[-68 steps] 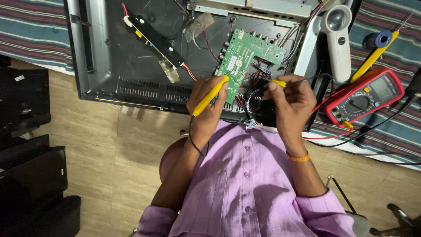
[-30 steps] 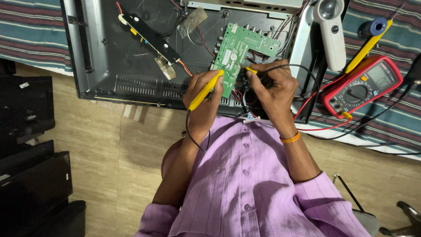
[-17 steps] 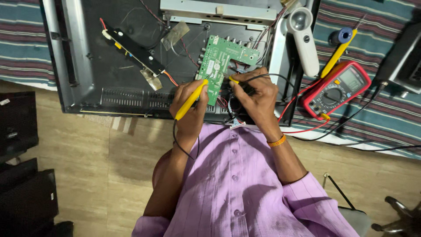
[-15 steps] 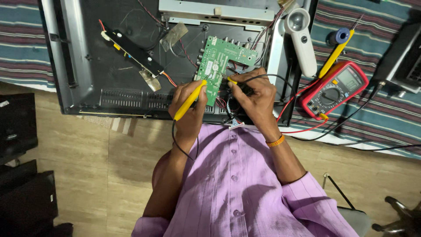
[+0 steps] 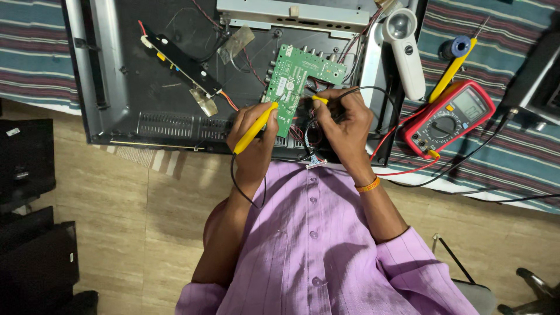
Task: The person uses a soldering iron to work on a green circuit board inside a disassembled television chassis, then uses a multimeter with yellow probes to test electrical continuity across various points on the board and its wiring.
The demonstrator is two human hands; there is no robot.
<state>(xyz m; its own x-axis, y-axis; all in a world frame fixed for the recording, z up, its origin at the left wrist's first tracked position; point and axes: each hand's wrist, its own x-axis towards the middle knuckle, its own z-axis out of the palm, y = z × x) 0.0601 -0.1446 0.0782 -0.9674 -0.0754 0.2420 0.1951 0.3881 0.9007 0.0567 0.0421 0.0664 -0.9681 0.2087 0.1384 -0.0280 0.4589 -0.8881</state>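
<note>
Both grips are closed tight on yellow multimeter probes: left hand (image 5: 252, 146) is wrapped around one yellow probe (image 5: 255, 128) held at a slant, tip up against the lower left edge of the green circuit board (image 5: 298, 81), and right hand (image 5: 345, 125) pinches the other probe (image 5: 319, 100) pen-style, tip down near the board's lower right side with its black lead looping up over the fingers. That board sits inside the opened back of a dark flat-panel housing (image 5: 116, 87), right of the middle, with bundles of thin wires running off its right edge. Further left in the housing there's a long narrow black board (image 5: 178, 64) lying on a diagonal. Just right of the housing is a white handheld magnifier (image 5: 405, 52), and beyond that a red multimeter (image 5: 446, 119) on a striped cloth (image 5: 513, 157), red and black leads trailing back toward the hands. A yellow-handled tool (image 5: 452, 70) lies just above the meter, next to a small blue spool (image 5: 459, 46). Person's wearing a lilac button shirt (image 5: 315, 245) and an orange band (image 5: 368, 186) on the right wrist. Wood-look floor (image 5: 116, 233) underneath.
</note>
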